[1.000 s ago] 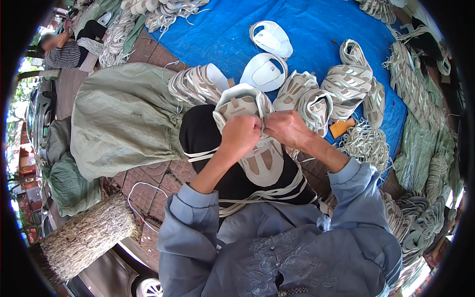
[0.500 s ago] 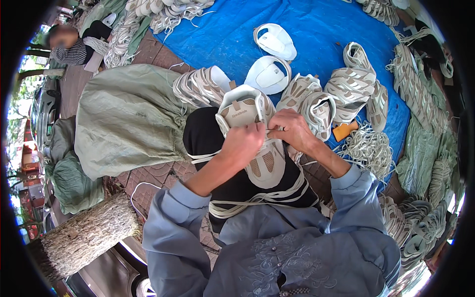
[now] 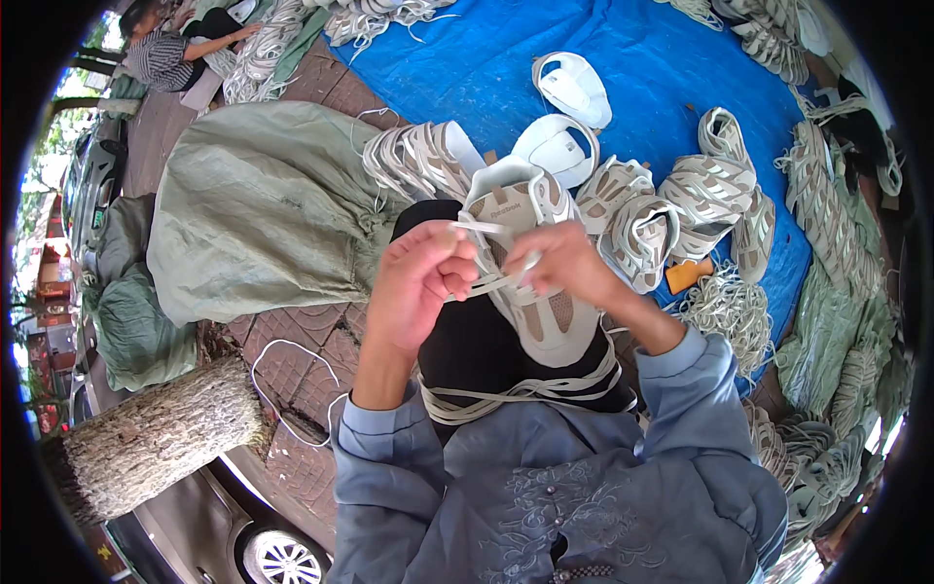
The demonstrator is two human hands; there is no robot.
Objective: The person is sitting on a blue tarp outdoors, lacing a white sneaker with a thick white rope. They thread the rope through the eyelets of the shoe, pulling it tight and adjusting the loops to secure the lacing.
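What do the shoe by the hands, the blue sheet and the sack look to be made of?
Shoe: pale, matte, possibly synthetic leather; its brown toe insets look like mesh, from their fine texture. Blue sheet: probably plastic tarpaulin, given its sheen and creases. Sack: likely woven plastic, dull grey-green, bunched into crisp folds.

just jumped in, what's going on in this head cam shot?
A seated person is lacing a beige-and-white shoe upper resting on their dark-covered leg. The left hand appears to pinch a pale lace above it; the right hand is beside it, motion-blurred, so its grip is unclear. More laces lie across the lap, and other uppers sit on a blue tarp ahead.
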